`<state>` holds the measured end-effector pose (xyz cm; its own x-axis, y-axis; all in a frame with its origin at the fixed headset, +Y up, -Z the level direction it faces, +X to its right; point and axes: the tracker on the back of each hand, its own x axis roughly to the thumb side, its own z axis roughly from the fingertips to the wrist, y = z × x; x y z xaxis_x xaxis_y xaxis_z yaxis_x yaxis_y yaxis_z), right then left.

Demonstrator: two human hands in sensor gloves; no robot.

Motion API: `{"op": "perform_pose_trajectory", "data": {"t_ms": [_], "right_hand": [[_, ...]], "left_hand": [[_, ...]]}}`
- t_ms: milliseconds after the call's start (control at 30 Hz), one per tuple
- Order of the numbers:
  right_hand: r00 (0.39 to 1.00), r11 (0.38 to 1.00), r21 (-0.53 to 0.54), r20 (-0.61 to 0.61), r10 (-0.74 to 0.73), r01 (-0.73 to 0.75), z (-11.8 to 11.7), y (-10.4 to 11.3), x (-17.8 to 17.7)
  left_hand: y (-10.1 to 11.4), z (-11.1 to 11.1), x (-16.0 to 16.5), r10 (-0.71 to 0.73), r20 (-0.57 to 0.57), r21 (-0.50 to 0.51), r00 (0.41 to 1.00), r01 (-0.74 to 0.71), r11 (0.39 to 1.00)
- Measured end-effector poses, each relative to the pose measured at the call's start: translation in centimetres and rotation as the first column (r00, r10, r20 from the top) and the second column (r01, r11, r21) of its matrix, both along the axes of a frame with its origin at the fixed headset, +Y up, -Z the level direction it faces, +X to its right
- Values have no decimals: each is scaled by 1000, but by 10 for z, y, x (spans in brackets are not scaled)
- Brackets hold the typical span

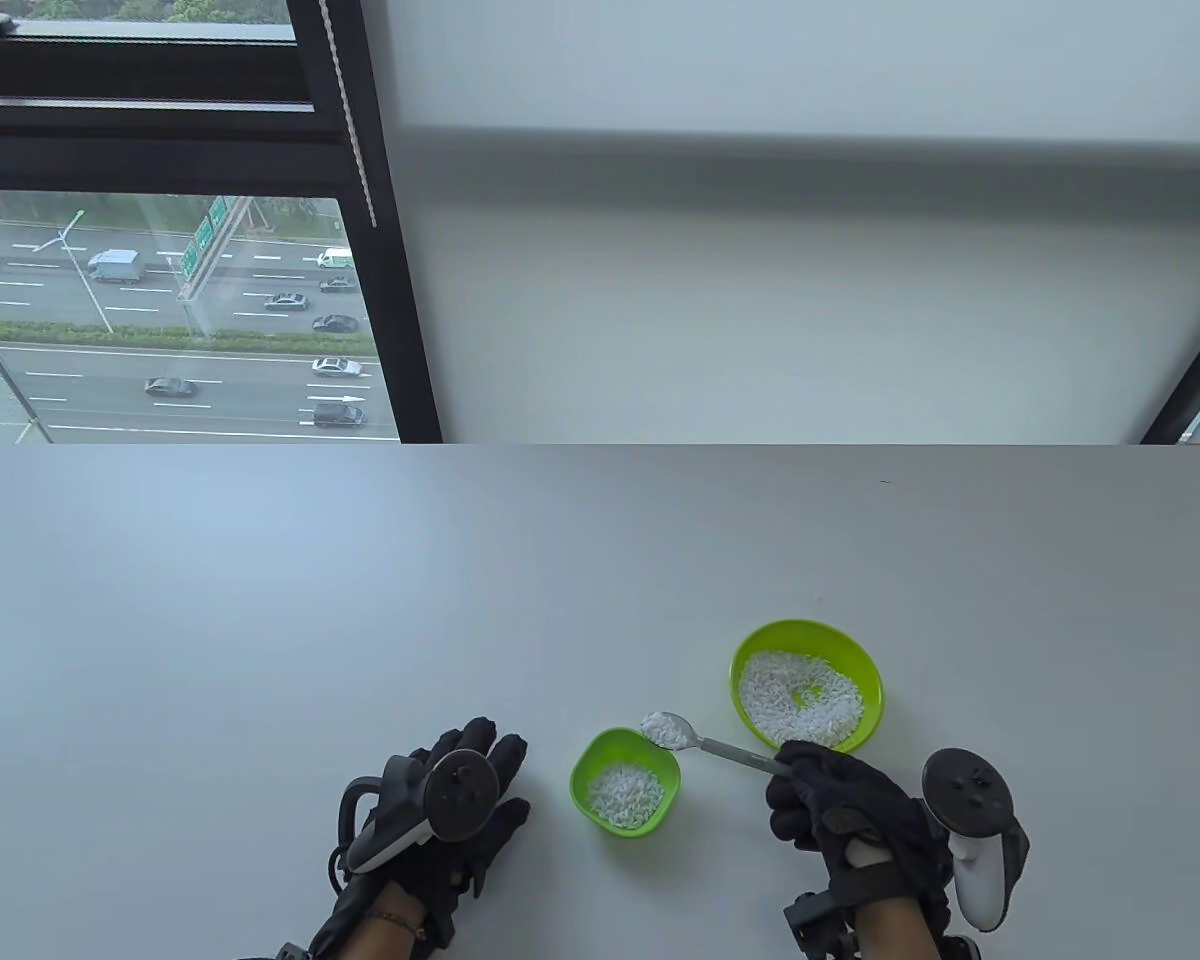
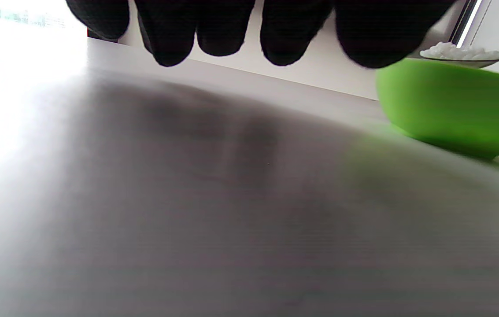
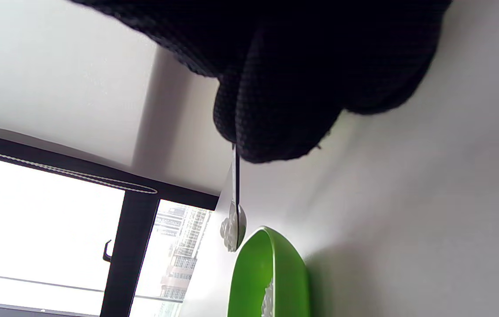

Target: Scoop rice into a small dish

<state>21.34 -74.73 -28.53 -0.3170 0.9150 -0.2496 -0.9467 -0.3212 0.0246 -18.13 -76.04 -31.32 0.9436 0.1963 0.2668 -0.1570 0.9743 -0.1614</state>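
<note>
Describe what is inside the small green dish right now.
The small green dish holds a shallow patch of white rice; the dish floor under it is covered. The loaded spoon hovers at its rim.

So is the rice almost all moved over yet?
Not yet. The small square green dish already holds some rice. The right hand holds a metal spoon heaped with rice at its rim. The big round green bowl is still well filled.
</note>
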Motion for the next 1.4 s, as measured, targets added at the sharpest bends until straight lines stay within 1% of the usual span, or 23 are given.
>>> {"op": "perform_pose_trajectory", "data": {"t_ms": [100, 267, 500, 733, 900, 1000, 1200, 1300, 1400], "right_hand": [[999, 999, -17, -43, 33, -33, -1, -2, -8], [995, 997, -12, -70, 69, -70, -2, -1, -13], [994, 998, -11, -94, 60, -61, -3, -2, -15], [996, 999, -3, -77, 50, -50, -3, -2, -12], [998, 999, 10, -40, 38, -37, -3, -2, -6], [1000, 999, 23, -11, 26, -26, -2, -2, -2], [987, 995, 93, 162, 7, -22, 2, -1, 21], [960, 991, 131, 279, -9, -29, 5, 0, 38], [931, 989, 136, 365, 0, -53, 7, -4, 51]], "left_hand": [[0, 0, 0, -1, 1, -1, 1000, 1, 1000], [0, 0, 0, 0, 1, -1, 1000, 0, 1000], [0, 0, 0, 0, 1, -1, 1000, 0, 1000], [0, 0, 0, -2, 1, -1, 1000, 2, 1000], [0, 0, 0, -2, 1, -2, 1000, 2, 1000], [0, 0, 0, -3, 2, -2, 1000, 3, 1000], [0, 0, 0, -3, 2, -2, 1000, 3, 1000], [0, 0, 0, -2, 2, -2, 1000, 2, 1000], [0, 0, 0, -3, 2, -2, 1000, 3, 1000]]}}
